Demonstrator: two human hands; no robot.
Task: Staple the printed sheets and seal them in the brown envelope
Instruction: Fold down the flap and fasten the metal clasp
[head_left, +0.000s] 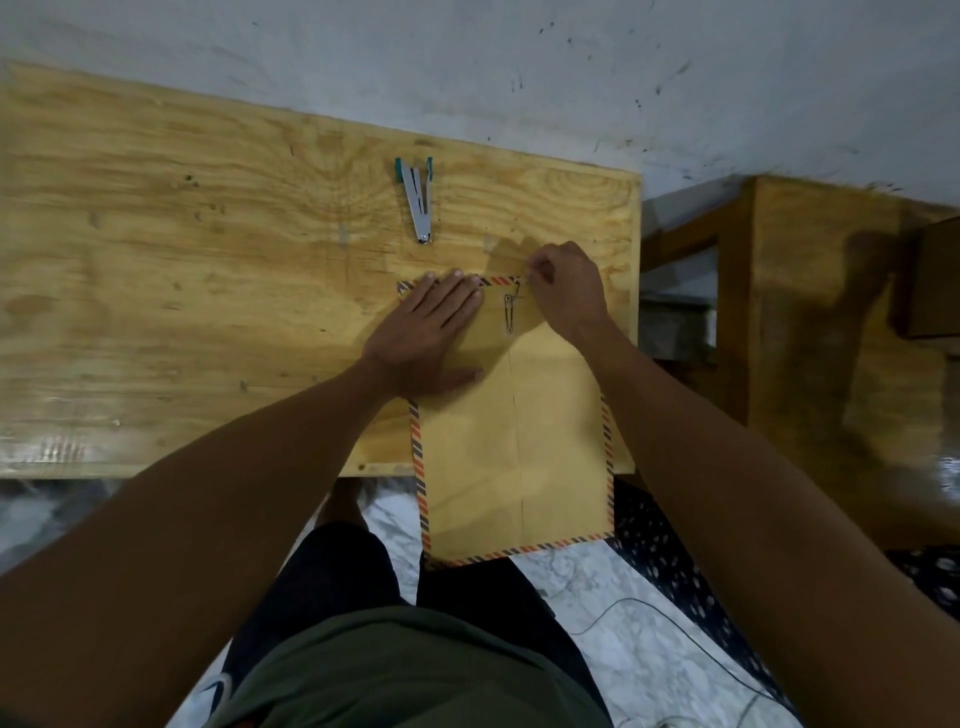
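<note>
Envelope (514, 431): flat on worktop (208, 260), near end overhanging the edge; left hand (431, 332) pressing it with straight fingers, right hand (563, 291) pinching the closure string at the far flap; risk of slipping off if pressure eases, or string snapping.

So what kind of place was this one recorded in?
Probably a home or small workshop, not an office: a bare plywood table against a scuffed white wall, a marble-patterned tile floor, and rough wooden furniture alongside.
</note>
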